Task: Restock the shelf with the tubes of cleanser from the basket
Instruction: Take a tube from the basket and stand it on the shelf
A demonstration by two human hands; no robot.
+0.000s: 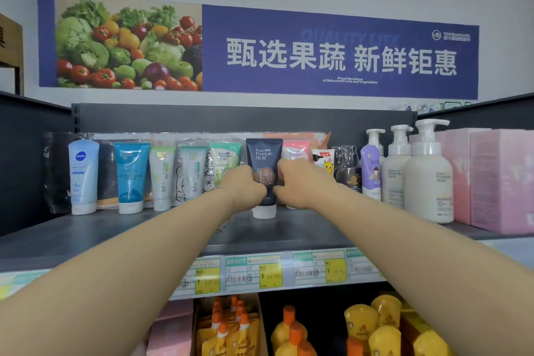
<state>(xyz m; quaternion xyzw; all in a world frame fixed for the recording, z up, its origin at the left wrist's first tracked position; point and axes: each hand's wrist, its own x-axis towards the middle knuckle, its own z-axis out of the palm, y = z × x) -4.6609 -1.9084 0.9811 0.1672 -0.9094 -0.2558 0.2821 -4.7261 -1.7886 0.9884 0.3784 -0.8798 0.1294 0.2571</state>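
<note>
Shelf stock, left to right.
- Left hand (245, 186): fingers curled against the navy tube (264, 154), which lies at its 3 o'clock.
- Navy tube: upright on the shelf (115, 235), long axis 12 to 6, cap at 6.
- Right hand (297, 182): pinches the same tube, at its 9 o'clock.

We judge both hands equally near. We count eight tubes (131, 176) standing and three pump bottles (427, 176). Basket: not in view.

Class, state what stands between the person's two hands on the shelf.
A dark navy cleanser tube on its white cap, held by the left hand and right hand; head view.
</note>
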